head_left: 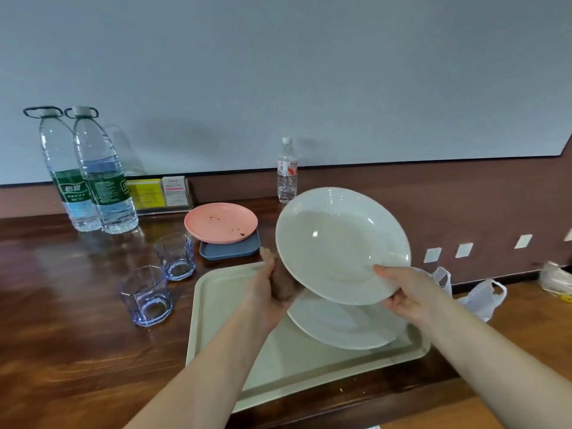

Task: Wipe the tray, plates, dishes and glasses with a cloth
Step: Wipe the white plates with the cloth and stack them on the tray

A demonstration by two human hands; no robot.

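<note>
The dark brown wooden worktop [77,320] carries a cream rectangular plastic tray [223,305], the landmark here. On the tray's right half lies a round white ceramic plate [340,329]. Above the tray, tilted toward the camera, a second round white ceramic plate [337,243] is held at its lower right rim by the right hand [405,292], thumb on its face, fingers [390,302] curled beneath. The left hand [266,292], over the tray's far edge, has its fingers clamped round a crumpled brownish cloth [283,283] touching the raised plate's left rim. Behind the tray a pink round dish [221,222], stained, sits on a blue square dish [230,250]. Left of the tray stand two clear bluish faceted glasses [145,294].
</note>
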